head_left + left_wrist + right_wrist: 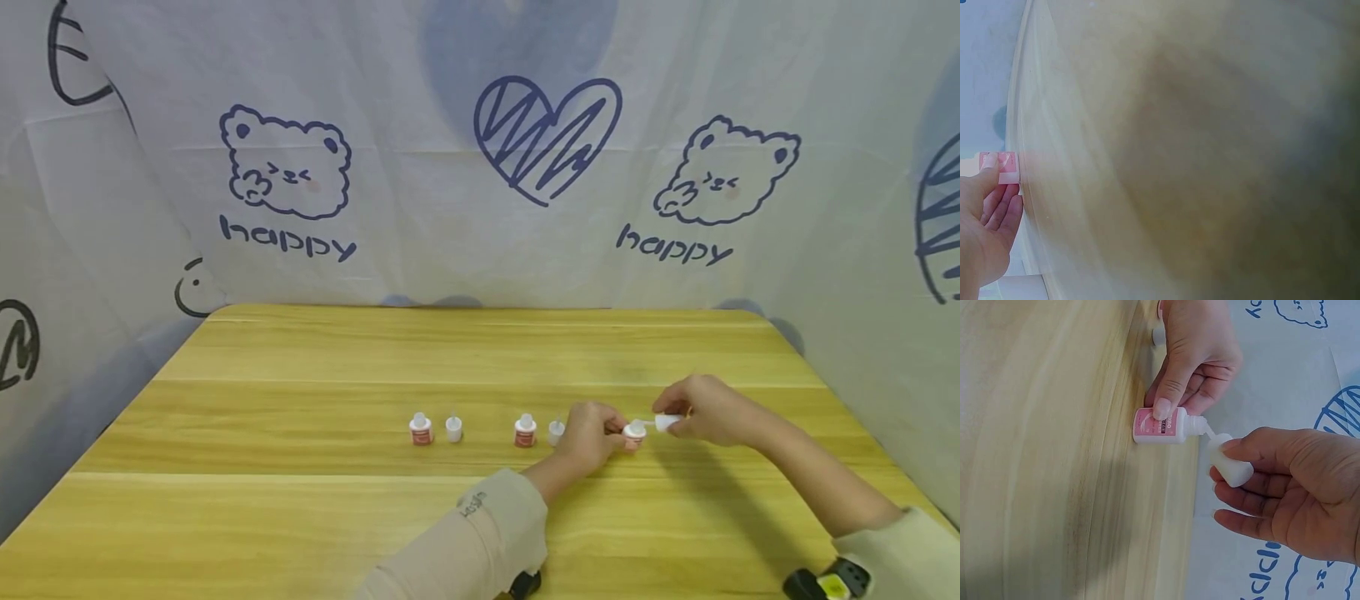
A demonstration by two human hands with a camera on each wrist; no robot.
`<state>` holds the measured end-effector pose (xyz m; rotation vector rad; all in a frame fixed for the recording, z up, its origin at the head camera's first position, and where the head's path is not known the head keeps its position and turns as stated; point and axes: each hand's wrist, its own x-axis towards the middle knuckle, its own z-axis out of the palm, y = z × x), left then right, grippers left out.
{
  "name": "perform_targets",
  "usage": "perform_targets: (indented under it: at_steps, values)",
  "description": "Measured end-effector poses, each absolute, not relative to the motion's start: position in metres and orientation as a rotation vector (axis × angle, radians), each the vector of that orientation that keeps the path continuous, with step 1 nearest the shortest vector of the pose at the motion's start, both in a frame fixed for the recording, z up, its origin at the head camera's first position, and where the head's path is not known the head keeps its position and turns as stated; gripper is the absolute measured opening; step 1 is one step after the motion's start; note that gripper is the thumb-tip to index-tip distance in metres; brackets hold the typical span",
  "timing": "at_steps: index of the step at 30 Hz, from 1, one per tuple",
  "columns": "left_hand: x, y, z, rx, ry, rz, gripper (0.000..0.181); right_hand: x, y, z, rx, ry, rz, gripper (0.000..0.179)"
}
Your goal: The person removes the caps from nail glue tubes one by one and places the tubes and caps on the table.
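Observation:
At the right of the table, my left hand holds a small white glue bottle with a pink label, thumb on the label and fingers behind. The bottle stands upright with its cap off. In my right hand, thumb and fingers pinch a white cap, tilted beside the bottle's neck. A thin applicator stem runs from the cap to the bottle's mouth. The left wrist view catches the pink label under the left thumb at its edge.
Left of the hands, two more uncapped pink-label bottles stand in a row, one at the far left and one nearer. Beside each stands a white cap with its stem up; the nearer cap sits against the left hand's outline. Printed cloth hangs behind the table.

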<state>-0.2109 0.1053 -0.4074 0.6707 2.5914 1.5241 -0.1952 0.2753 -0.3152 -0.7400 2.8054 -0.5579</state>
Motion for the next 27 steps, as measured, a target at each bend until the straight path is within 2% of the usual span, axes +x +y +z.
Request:
perform_targets:
  at_steps: [13, 23, 27]
  values:
    - [-0.212, 0.103, -0.409, 0.696, 2.584, 1.537, 0.011, -0.192, 0.285, -0.326, -0.810, 2.794, -0.548, 0.016]
    - [-0.212, 0.102, -0.411, 0.725, 2.556, 1.574, 0.014, -0.188, 0.293, -0.339, -0.751, 2.839, -0.667, 0.026]
    - [-0.211, 0.102, -0.409, 0.728, 2.543, 1.586, 0.016, -0.186, 0.295, -0.343, -0.743, 2.848, -0.716, 0.024]
